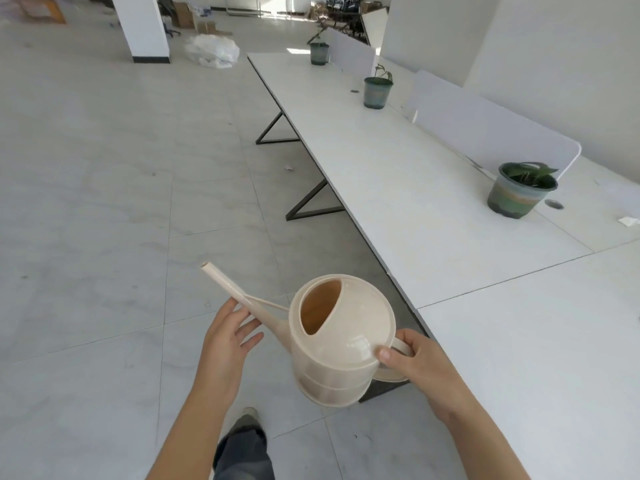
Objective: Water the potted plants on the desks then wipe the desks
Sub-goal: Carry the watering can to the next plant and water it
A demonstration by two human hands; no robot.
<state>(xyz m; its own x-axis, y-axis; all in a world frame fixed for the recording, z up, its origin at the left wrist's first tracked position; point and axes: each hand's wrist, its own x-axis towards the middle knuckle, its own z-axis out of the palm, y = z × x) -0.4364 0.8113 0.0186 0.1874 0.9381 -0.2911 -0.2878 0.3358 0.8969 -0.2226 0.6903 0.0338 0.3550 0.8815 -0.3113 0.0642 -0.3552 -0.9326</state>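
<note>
I hold a cream plastic watering can (341, 344) over the floor, just left of the desk edge. My right hand (412, 367) grips its handle. My left hand (227, 336) is under the long spout with fingers spread, touching it lightly. A row of white desks (398, 188) runs away on the right. Three potted plants stand on it: a near one (519, 190) in a green-banded pot with leaves, a middle one (377, 90), and a far one (319, 53).
White divider panels (485, 126) stand along the desks' middle. Dark metal legs (311, 202) stick out under the desk edge. A small white scrap (628, 221) lies near the close pot. A white pillar (142, 27), a plastic heap (213, 50) and boxes sit far back. My shoe (246, 422) is below.
</note>
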